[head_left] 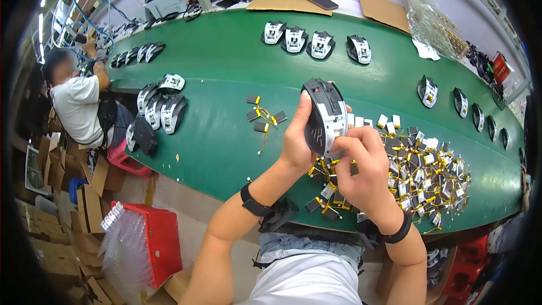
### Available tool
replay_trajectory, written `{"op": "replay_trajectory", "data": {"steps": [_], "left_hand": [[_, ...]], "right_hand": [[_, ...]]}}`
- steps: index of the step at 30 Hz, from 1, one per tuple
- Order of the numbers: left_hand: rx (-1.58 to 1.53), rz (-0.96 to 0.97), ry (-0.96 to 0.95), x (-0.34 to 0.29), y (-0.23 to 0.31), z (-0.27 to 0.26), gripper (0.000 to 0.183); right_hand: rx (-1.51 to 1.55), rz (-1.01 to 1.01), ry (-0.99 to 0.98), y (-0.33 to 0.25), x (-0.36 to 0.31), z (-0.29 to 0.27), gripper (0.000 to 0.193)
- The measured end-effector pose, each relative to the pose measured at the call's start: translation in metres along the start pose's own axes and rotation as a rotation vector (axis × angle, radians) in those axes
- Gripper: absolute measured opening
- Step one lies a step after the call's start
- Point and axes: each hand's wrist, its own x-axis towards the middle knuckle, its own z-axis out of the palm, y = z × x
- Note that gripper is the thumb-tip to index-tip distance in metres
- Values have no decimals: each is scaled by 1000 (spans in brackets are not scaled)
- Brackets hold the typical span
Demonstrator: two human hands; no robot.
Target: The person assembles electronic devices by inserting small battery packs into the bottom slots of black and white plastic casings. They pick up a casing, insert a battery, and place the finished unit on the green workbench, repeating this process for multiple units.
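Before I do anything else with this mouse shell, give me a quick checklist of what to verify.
1. Left hand grips the mouse shell from behind: ok.
2. Right hand fingertips rest on the shell's lower edge: ok.
3. Shell held clear above the green belt: ok.
4. Pile of small battery packs with yellow leads beside the right hand: ok.
5. Whether a battery pack is already seated inside the shell: cannot tell, fingers cover that spot.
6. Loose battery packs lying apart on the belt to the left: ok.
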Motion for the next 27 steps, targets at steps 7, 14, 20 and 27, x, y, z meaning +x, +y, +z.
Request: {"op": "replay_trajectory", "data": {"steps": [7, 14, 20, 27], "left_hand": [[89, -259, -94, 16, 33, 7, 58], [763, -363, -94, 140, 15, 27, 35], [783, -488, -91, 220, -72, 0, 32], [1587, -108, -287, 240, -115, 18, 47]], "right_hand": [[143, 215, -115, 27, 5, -73, 21], [-374, 375, -350, 135, 15, -127, 14], [-506, 433, -593, 138, 14, -115, 19], [-421, 195, -505, 160, -10, -102, 11]]}}
